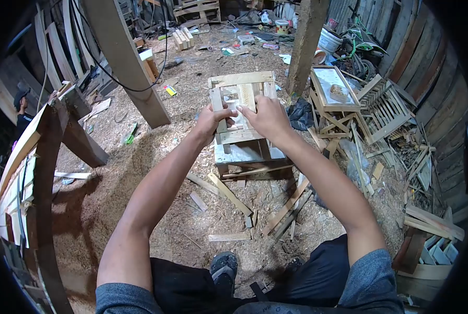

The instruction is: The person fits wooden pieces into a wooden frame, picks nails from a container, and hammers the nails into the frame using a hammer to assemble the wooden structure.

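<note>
A small rectangular frame of pale wood (242,79) rests on a low, worn work stand (243,153) in front of me. A lighter wooden slat (246,94) runs lengthwise inside it. My left hand (216,120) is closed around the frame's left rail, with the thumb pointing inward. On the opposite side, my right hand (269,119) grips the frame by the slat, its thumb lying across toward the left thumb. The thumbs nearly meet over the middle. My right hand's fingertips are partly hidden behind the wood.
Wood shavings and offcuts (230,194) litter the floor around my feet. Wooden posts (126,63) rise to the left and right of the stand. At right are a glass-topped table (332,86) and a slatted rack (390,112). A person (22,110) is at far left.
</note>
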A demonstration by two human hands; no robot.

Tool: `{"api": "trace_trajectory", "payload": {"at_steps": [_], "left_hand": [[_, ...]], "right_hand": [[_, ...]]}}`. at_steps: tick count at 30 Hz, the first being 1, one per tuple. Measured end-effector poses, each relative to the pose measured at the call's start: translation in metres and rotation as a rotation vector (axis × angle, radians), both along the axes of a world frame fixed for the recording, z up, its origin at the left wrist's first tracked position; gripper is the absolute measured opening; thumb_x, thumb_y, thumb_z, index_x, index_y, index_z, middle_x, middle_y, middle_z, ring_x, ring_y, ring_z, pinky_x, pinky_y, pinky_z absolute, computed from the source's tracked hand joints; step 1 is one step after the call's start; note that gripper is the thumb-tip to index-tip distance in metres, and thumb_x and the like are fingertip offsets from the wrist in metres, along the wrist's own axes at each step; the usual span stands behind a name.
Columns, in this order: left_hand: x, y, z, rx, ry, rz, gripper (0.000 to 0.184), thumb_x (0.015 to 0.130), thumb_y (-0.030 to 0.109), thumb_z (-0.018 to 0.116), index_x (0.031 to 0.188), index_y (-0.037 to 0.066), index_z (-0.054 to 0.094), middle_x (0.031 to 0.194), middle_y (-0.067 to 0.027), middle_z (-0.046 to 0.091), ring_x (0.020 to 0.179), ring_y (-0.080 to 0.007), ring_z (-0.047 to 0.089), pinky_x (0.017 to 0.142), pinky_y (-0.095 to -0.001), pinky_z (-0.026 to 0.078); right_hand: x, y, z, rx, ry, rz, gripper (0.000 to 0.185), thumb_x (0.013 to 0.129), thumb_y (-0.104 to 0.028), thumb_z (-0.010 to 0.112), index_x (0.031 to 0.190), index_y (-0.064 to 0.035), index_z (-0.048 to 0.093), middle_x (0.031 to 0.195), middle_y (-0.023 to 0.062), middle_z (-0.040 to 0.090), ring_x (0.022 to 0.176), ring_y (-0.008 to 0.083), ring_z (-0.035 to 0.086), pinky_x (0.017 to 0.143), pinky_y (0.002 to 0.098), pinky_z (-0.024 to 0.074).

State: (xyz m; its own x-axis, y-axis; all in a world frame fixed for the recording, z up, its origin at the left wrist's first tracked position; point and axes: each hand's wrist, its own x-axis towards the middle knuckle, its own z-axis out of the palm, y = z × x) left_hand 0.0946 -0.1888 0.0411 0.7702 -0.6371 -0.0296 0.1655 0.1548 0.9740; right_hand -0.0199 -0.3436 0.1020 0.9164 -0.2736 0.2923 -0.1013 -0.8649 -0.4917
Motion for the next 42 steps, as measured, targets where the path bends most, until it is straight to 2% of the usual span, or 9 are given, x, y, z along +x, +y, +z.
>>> {"api": "trace_trajectory", "payload": {"at_steps": [5,10,13,14,17,24,31,39,42], "left_hand": [[-0.003,-0.004,-0.002,-0.046,-0.012,0.030,0.027,0.088,0.026,0.076,0.093,0.007,0.058,0.073,-0.0036,0.061,0.060,-0.0137,0.059,0.056,-0.0284,0.050],[-0.004,-0.007,-0.009,-0.069,0.101,0.120,0.056,0.091,0.061,0.062,0.092,0.006,0.055,0.070,-0.0040,0.057,0.058,-0.0151,0.058,0.054,-0.0298,0.049],[-0.003,-0.011,-0.006,-0.029,0.090,0.120,0.058,0.092,0.067,0.056,0.092,0.009,0.053,0.069,-0.0027,0.054,0.057,-0.0154,0.055,0.055,-0.0304,0.048],[-0.003,-0.012,-0.004,0.008,0.083,0.137,0.055,0.094,0.067,0.051,0.090,0.012,0.052,0.068,-0.0008,0.052,0.057,-0.0149,0.052,0.055,-0.0301,0.046],[0.005,-0.011,-0.003,-0.044,0.091,0.126,0.063,0.092,0.068,0.055,0.093,0.005,0.054,0.070,-0.0043,0.055,0.058,-0.0162,0.057,0.055,-0.0302,0.049],[0.006,-0.014,-0.003,-0.007,0.060,0.159,0.064,0.092,0.070,0.053,0.091,0.005,0.054,0.065,-0.0031,0.052,0.054,-0.0156,0.053,0.051,-0.0302,0.047],[0.013,-0.016,-0.006,-0.019,0.065,0.154,0.063,0.092,0.069,0.054,0.089,0.006,0.053,0.063,-0.0030,0.052,0.051,-0.0155,0.053,0.049,-0.0303,0.046],[0.012,-0.014,-0.009,-0.074,0.037,0.134,0.060,0.094,0.066,0.054,0.089,0.006,0.053,0.062,-0.0039,0.052,0.049,-0.0160,0.053,0.047,-0.0301,0.046],[0.006,-0.012,-0.004,-0.072,-0.016,0.152,0.060,0.093,0.064,0.056,0.092,0.004,0.053,0.063,-0.0044,0.053,0.049,-0.0169,0.053,0.048,-0.0305,0.048]], "right_hand": [[0.001,0.002,-0.004,-0.021,-0.026,-0.020,0.042,0.090,-0.033,0.070,0.093,0.0086,0.065,0.087,0.0318,0.068,0.087,0.0473,0.067,0.079,0.0512,0.0550],[0.010,-0.012,-0.017,-0.064,-0.066,0.029,0.039,0.088,-0.031,0.073,0.095,0.0058,0.065,0.081,0.0247,0.070,0.075,0.0413,0.068,0.068,0.0470,0.0526],[0.014,-0.026,-0.022,0.154,-0.081,0.081,0.033,0.090,-0.026,0.074,0.102,0.0039,0.067,0.075,0.0125,0.069,0.064,0.0198,0.065,0.058,0.0343,0.0489],[0.017,-0.035,-0.022,0.152,-0.081,0.083,0.033,0.090,-0.026,0.074,0.102,0.0039,0.067,0.075,0.0125,0.069,0.064,0.0198,0.065,0.058,0.0343,0.0489],[0.009,-0.037,-0.006,0.649,0.267,0.125,0.021,0.094,-0.019,0.071,0.107,-0.0022,0.067,0.080,0.0007,0.069,0.066,0.0058,0.060,0.057,0.0232,0.0458],[0.011,-0.030,-0.015,1.038,-0.049,0.293,0.026,0.099,-0.007,0.060,0.124,0.0017,0.056,0.097,0.0060,0.071,0.079,0.0070,0.064,0.065,0.0231,0.0507],[0.021,-0.028,-0.051,0.793,-0.169,0.338,0.054,0.098,0.002,0.052,0.147,0.0107,0.031,0.125,0.0251,0.062,0.110,0.0214,0.064,0.094,0.0312,0.0508],[0.029,-0.023,-0.071,0.482,-0.206,0.250,0.042,0.097,0.001,0.057,0.136,0.0104,0.045,0.120,0.0213,0.064,0.109,0.0203,0.065,0.091,0.0308,0.0525],[0.025,-0.022,-0.067,0.557,-0.195,0.216,0.041,0.090,-0.011,0.065,0.128,0.0055,0.057,0.113,0.0242,0.069,0.103,0.0343,0.069,0.090,0.0410,0.0522]]}}
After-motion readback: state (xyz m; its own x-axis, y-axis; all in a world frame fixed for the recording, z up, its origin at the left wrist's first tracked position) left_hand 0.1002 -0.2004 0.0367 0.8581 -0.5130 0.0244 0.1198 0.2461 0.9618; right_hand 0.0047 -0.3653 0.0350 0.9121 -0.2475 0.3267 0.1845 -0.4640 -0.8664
